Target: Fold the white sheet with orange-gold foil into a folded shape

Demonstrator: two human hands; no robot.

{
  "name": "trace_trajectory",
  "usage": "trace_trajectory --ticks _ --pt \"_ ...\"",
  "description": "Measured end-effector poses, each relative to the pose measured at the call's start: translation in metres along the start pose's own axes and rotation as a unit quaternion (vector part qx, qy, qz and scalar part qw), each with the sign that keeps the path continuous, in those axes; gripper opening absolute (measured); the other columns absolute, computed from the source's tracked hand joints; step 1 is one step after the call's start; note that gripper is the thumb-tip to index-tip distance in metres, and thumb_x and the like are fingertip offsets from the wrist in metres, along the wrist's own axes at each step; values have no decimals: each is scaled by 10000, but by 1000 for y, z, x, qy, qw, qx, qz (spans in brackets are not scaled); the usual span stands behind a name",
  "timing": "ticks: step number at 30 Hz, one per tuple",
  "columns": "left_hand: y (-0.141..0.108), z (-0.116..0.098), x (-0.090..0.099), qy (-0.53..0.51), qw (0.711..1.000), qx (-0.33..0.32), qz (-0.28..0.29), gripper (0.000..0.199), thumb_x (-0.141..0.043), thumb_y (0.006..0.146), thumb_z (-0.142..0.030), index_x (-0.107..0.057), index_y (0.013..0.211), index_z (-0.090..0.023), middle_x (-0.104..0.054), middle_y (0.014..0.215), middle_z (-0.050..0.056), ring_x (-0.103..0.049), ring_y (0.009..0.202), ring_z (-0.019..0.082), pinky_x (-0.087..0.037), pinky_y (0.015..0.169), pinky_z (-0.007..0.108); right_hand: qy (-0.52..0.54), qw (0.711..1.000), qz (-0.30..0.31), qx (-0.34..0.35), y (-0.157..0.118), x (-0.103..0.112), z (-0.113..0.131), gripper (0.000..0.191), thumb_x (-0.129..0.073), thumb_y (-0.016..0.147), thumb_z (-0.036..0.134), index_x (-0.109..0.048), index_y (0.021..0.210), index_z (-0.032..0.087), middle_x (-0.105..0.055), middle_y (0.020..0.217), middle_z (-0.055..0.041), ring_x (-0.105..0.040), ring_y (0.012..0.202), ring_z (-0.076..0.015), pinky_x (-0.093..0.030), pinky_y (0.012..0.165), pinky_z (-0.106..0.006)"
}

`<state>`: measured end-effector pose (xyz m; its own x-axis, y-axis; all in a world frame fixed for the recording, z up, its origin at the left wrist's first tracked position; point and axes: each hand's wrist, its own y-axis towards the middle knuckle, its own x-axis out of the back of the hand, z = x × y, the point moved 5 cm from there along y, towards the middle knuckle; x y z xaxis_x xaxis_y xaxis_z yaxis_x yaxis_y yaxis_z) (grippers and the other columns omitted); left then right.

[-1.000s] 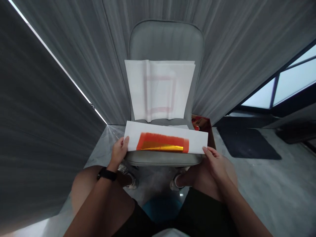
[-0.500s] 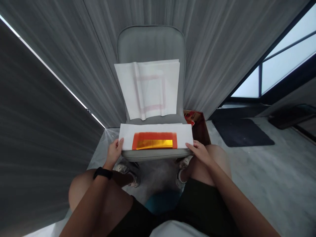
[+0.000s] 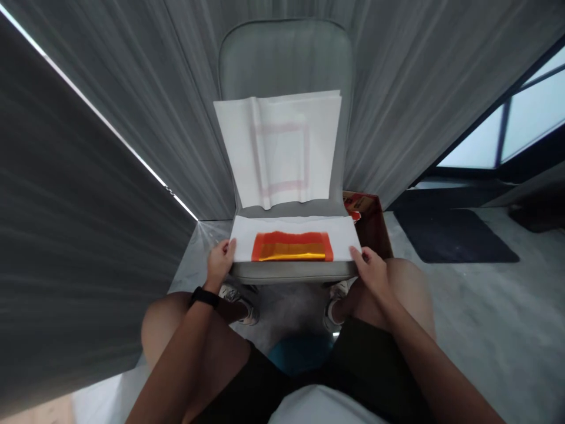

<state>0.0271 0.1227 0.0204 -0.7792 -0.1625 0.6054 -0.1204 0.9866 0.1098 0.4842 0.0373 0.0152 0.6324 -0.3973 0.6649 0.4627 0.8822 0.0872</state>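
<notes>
A folded white paper (image 3: 244,240) with a red-orange band and a shiny gold strip (image 3: 292,252) lies across the front of a grey chair seat (image 3: 291,271). My left hand (image 3: 220,262) pinches its left end between thumb and fingers. At the right end, my right hand (image 3: 368,266) grips the same paper, thumb on top. More white sheets (image 3: 286,150) lean on the chair's backrest, with a faint reddish rectangle showing through them.
Behind the chair hangs a grey curtain (image 3: 397,88). A red box (image 3: 378,227) stands on the floor right of the seat. Farther right are a dark mat (image 3: 454,235) and a window (image 3: 479,141). My knees flank the chair's front.
The view has shifted, so the chair and papers appear farther right and slightly higher. Both hands keep hold of the paper, and the sheen on the gold strip looks different.
</notes>
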Motion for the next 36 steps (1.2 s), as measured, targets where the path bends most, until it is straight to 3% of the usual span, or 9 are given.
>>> trace_trajectory --ticks 4,9,11,13,16,19,27,32,36 --pt "-2 3 -4 -30 999 10 10 483 -480 957 -596 -702 975 -168 -718 874 65 -627 787 207 -482 709 293 -24 999 -9 -22 1 1 6 700 -418 800 932 -508 666 250 -521 622 -8 -470 638 -180 -328 619 -318" --pt "-12 13 -2 -117 992 36 35 578 -674 904 -536 -634 1306 -122 -747 1115 103 -677 949 215 -548 817 309 -51 998 -27 -13 0 0 13 643 -394 860 866 -473 683 253 -491 618 5 -447 652 -173 -327 633 -316" --pt "-16 17 -4 -160 984 49 65 689 -732 871 -500 -559 1419 -119 -750 1148 108 -694 975 218 -562 819 312 -61 998 -29 -20 -1 -2 12 625 -399 871 850 -458 683 257 -475 609 9 -439 642 -172 -324 631 -316" --pt "-19 20 -4 -179 978 61 83 750 -752 856 -489 -514 1465 -120 -757 1052 84 -694 898 208 -557 760 306 -63 997 -29 -26 0 -3 11 623 -404 871 850 -452 685 257 -481 614 7 -444 638 -173 -328 638 -318" --pt "-20 24 -3 -161 981 74 77 800 -763 833 -520 -506 1470 -111 -656 752 -14 -608 686 175 -474 618 279 -57 997 -41 -28 1 -5 9 653 -400 858 880 -499 713 251 -535 632 -13 -475 641 -185 -345 648 -323" --pt "-18 23 0 -130 987 82 56 877 -786 776 -607 -536 1448 -101 -494 609 -79 -507 578 158 -390 543 275 -46 997 -56 -35 3 -6 9 721 -386 817 934 -570 750 240 -620 676 -55 -538 657 -212 -376 658 -331" --pt "-13 11 -1 -89 990 112 16 967 -774 633 -805 -636 1319 -138 -602 668 -41 -567 633 181 -436 586 292 -36 995 -63 -68 9 -4 12 850 -290 739 1009 -624 736 228 -697 722 -118 -619 669 -252 -423 674 -359" --pt "-15 13 3 -123 982 139 -35 950 -791 605 -808 -651 1271 -146 -685 774 23 -628 697 209 -479 627 317 -35 996 -49 -64 12 -5 6 826 -370 748 987 -665 758 216 -719 751 -122 -641 688 -265 -427 662 -359" --pt "-13 14 4 -128 982 132 -41 854 -805 644 -749 -675 1234 -147 -683 766 20 -630 703 202 -498 658 323 -43 995 -64 -63 18 -5 4 847 -387 754 988 -692 774 199 -717 742 -136 -631 673 -274 -431 653 -375"
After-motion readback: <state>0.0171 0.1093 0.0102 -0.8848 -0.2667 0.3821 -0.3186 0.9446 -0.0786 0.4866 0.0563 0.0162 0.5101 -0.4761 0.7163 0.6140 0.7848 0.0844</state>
